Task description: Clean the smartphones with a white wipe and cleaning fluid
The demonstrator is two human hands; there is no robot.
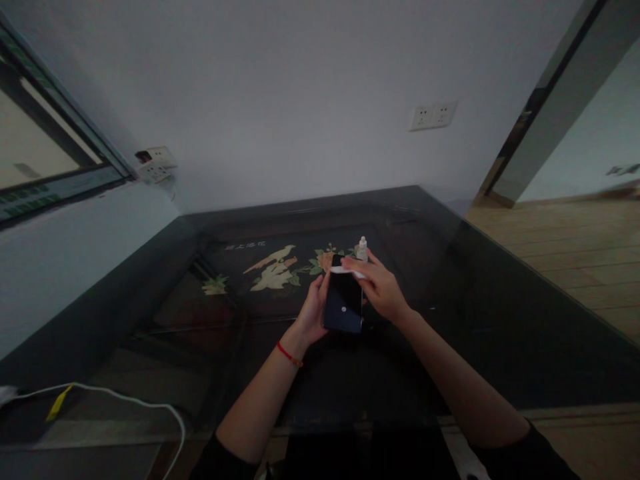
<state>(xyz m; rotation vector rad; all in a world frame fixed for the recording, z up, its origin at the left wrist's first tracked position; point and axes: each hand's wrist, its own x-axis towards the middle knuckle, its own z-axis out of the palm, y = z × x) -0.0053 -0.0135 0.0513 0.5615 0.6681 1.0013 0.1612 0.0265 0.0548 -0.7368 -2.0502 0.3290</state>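
My left hand point(313, 312) is closed round the left edge of a dark smartphone point(343, 303), keeping it above the black table. Over the phone's upper part, my right hand point(377, 285) presses a white wipe point(345, 270) against the screen, fingers together. A small light spot shows low on the dark screen. Just beyond the right hand stands a small white bottle point(363, 248), upright on the table, its lower part partly hidden by the fingers. A red cord bracelet point(290, 355) circles my left wrist.
The glossy black table point(480, 333) bears a bird-and-flower picture point(275, 270). A white cable point(125, 398) with a yellow tag point(59, 403) lies at the near left. Behind are a wall with sockets point(433, 115) and, at left, a window point(45, 127).
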